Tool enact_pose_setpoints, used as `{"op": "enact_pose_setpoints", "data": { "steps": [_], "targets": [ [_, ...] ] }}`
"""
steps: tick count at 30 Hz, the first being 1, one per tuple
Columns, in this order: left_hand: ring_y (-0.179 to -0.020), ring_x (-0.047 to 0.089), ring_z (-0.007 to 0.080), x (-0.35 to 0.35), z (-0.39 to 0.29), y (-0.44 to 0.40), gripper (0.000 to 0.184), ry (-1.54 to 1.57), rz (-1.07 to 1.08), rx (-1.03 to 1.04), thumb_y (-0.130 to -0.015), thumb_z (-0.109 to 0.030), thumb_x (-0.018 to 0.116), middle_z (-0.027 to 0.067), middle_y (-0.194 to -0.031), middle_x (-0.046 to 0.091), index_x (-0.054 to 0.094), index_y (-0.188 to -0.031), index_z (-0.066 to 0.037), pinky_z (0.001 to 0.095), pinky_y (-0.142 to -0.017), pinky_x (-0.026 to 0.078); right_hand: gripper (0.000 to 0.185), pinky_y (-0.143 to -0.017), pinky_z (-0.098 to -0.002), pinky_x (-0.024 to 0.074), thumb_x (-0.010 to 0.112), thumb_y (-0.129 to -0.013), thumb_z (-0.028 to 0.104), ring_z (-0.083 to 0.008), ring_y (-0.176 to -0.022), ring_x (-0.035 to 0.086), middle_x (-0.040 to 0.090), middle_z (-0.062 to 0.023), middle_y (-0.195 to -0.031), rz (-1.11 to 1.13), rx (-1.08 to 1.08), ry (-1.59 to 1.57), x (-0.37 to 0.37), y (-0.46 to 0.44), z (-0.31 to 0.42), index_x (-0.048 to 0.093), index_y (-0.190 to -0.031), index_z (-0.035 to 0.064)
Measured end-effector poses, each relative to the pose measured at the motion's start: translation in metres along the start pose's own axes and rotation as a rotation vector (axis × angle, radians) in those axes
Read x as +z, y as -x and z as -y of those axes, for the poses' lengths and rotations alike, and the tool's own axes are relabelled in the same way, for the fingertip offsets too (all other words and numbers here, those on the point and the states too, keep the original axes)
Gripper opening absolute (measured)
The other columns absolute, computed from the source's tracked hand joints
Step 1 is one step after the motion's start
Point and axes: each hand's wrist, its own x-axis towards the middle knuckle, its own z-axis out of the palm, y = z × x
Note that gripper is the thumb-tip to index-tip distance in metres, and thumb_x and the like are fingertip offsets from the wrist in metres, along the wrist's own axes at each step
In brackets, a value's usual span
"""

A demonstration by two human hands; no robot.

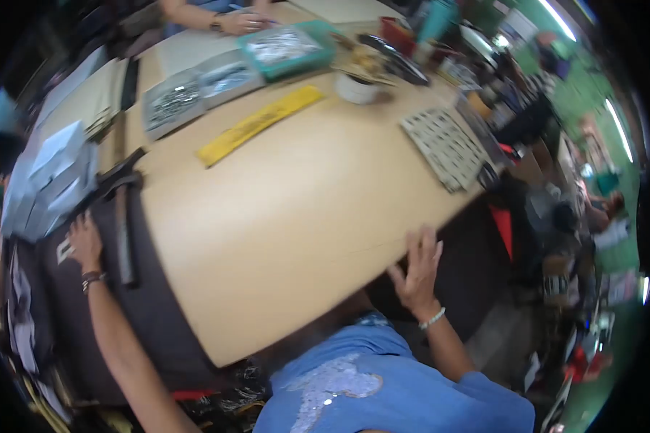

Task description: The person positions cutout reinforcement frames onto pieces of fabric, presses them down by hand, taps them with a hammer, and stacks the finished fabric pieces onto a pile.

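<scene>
My left hand [86, 245] lies on a dark cloth [152, 310] at the left of the table, its fingers spread and holding nothing. Just right of it, a hammer [123, 234] rests on the same cloth, handle toward me. Stacked pale blue-white packets [63, 169] lie beyond my left hand. At the near right edge of the wooden table [282, 231] is my right hand [418, 274], with fingers apart and nothing in it. A yellow strip [260, 124] with dark markings lies across the far half of the table.
Grey trays of small metal parts [173, 105] and a teal tray [289, 47] stand at the back. A white bowl [357, 88] and a patterned beige pad [445, 148] are at the right. Across the table, another person's hand [243, 22] holds a pen.
</scene>
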Motion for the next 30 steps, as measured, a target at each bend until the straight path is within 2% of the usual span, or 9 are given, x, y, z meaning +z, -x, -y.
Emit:
{"op": "enact_pose_setpoints", "data": {
  "steps": [5,10,14,16,19,20,24,26,30],
  "targets": [
    [-0.127,0.040,0.0315,-0.038,0.009,-0.007,0.058,-0.176,-0.062,-0.147,-0.095,-0.035,0.040,0.0075,-0.139,0.043,0.021,-0.146,-0.016,0.0723,-0.093,0.029,0.063,-0.108,-0.0596,0.0160,0.046,-0.094,0.039,-0.0394,-0.138,0.019,0.018,-0.0217,-0.150,-0.121,0.566,0.176,0.019,0.025,-0.132,0.026,-0.144,0.0057],
    [-0.134,0.033,0.0326,-0.081,-0.003,0.017,0.070,0.168,-0.360,-0.087,-0.095,-0.041,0.044,0.0069,-0.148,0.032,0.009,-0.149,-0.015,0.0718,-0.097,0.024,0.062,-0.107,-0.0602,0.0183,0.042,-0.094,0.042,-0.0372,-0.138,0.021,0.021,-0.0170,-0.151,0.065,0.659,0.223,0.049,0.035,-0.191,0.026,-0.145,0.0092],
    [-0.137,0.029,0.0299,-0.176,-0.048,0.122,0.069,0.583,-0.339,0.090,-0.095,-0.040,0.046,0.0106,-0.151,0.027,0.011,-0.149,-0.016,0.0701,-0.101,0.009,0.056,-0.108,-0.0586,0.0184,0.036,-0.097,0.038,-0.0357,-0.138,0.021,0.024,-0.0157,-0.150,0.174,0.669,0.201,0.075,0.048,-0.206,0.028,-0.144,0.0093],
    [-0.138,0.027,0.0308,-0.228,-0.089,0.179,0.069,0.816,-0.202,0.105,-0.094,-0.034,0.049,0.0129,-0.149,0.031,0.012,-0.149,-0.012,0.0616,-0.107,0.010,0.054,-0.108,-0.0573,0.0183,0.033,-0.098,0.036,-0.0337,-0.139,0.021,0.025,-0.0161,-0.149,0.139,0.692,0.145,0.075,0.051,-0.208,0.029,-0.144,0.0089],
    [-0.137,0.029,0.0324,-0.262,-0.147,0.237,0.069,1.102,-0.234,0.282,-0.090,-0.018,0.055,0.0159,-0.145,0.037,0.018,-0.146,-0.005,0.0483,-0.111,0.017,0.055,-0.111,-0.0498,0.0195,0.031,-0.099,0.039,-0.0296,-0.138,0.025,0.029,-0.0160,-0.148,0.026,0.823,-0.115,0.084,0.056,-0.233,0.031,-0.142,0.0031],
    [-0.136,0.030,0.0333,-0.276,-0.167,0.253,0.069,1.227,-0.159,0.262,-0.088,-0.014,0.058,0.0167,-0.143,0.038,0.021,-0.145,-0.003,0.0442,-0.112,0.020,0.056,-0.110,-0.0466,0.0214,0.032,-0.099,0.040,-0.0284,-0.136,0.028,0.032,-0.0153,-0.146,-0.174,0.936,-0.334,0.081,0.055,-0.232,0.034,-0.140,0.0017],
    [-0.131,0.035,0.0406,-0.284,-0.227,0.299,0.075,1.598,-0.081,0.701,-0.079,-0.017,0.069,0.0256,-0.139,0.038,0.028,-0.138,0.006,0.0467,-0.107,0.027,0.061,-0.108,-0.0342,0.0290,0.039,-0.097,0.046,-0.0238,-0.127,0.042,0.046,-0.0125,-0.136,-0.971,1.241,-1.263,-0.005,0.015,-0.190,0.043,-0.132,-0.0040],
    [-0.132,0.035,0.0355,-0.309,-0.244,0.310,0.091,1.736,0.190,0.915,-0.077,-0.014,0.073,0.0247,-0.139,0.039,0.014,-0.145,0.002,0.0437,-0.109,0.026,0.055,-0.106,-0.0323,0.0329,0.042,-0.097,0.043,-0.0207,-0.120,0.047,0.050,-0.0097,-0.131,-0.954,0.910,-1.629,-0.048,-0.006,-0.135,0.047,-0.130,-0.0009],
    [-0.130,0.038,0.0342,-0.331,-0.269,0.319,0.102,1.921,0.376,0.902,-0.076,-0.015,0.075,0.0240,-0.140,0.037,0.003,-0.146,0.002,0.0423,-0.107,0.029,0.050,-0.103,-0.0310,0.0364,0.041,-0.099,0.038,-0.0184,-0.116,0.051,0.054,-0.0062,-0.128,-0.671,0.851,-1.775,-0.087,-0.065,0.011,0.045,-0.133,0.0015]
  ]
}}
